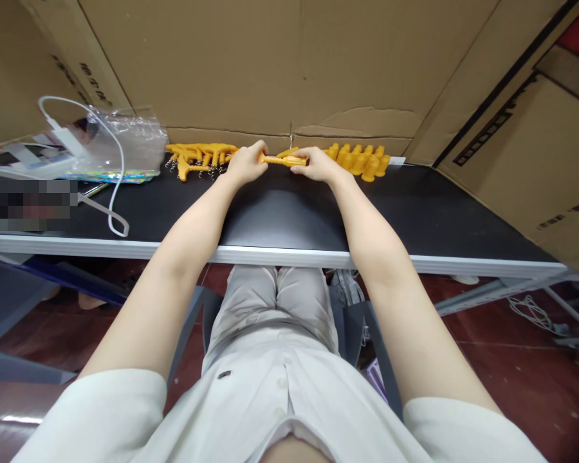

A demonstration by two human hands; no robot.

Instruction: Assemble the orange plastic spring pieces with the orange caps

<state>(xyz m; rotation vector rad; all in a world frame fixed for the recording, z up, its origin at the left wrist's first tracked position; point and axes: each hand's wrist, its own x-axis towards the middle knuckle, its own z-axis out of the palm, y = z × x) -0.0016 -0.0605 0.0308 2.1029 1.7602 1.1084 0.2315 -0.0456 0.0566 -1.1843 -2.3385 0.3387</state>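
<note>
My left hand (pixel 247 162) is closed round the handle end of a yellow plastic corkscrew (pixel 273 159). At the other end, my right hand (pixel 319 163) grips a yellow hollow sleeve (pixel 295 161), which lines up with the corkscrew between my hands. Whether the two parts are fully joined is too small to tell. Left of my left hand lies a row of yellow T-handled corkscrews (pixel 193 154) with bare metal spirals. Several yellow sleeves (pixel 361 159) with flared ends stand grouped to the right of my right hand. Another yellow piece (pixel 286 153) lies just behind the held parts.
Cardboard (pixel 289 64) walls off the back and right of the black table (pixel 284 218). On the left are a clear plastic bag (pixel 135 138), a white cable (pixel 121 151) and papers. A grey metal edge (pixel 280 256) runs along the front.
</note>
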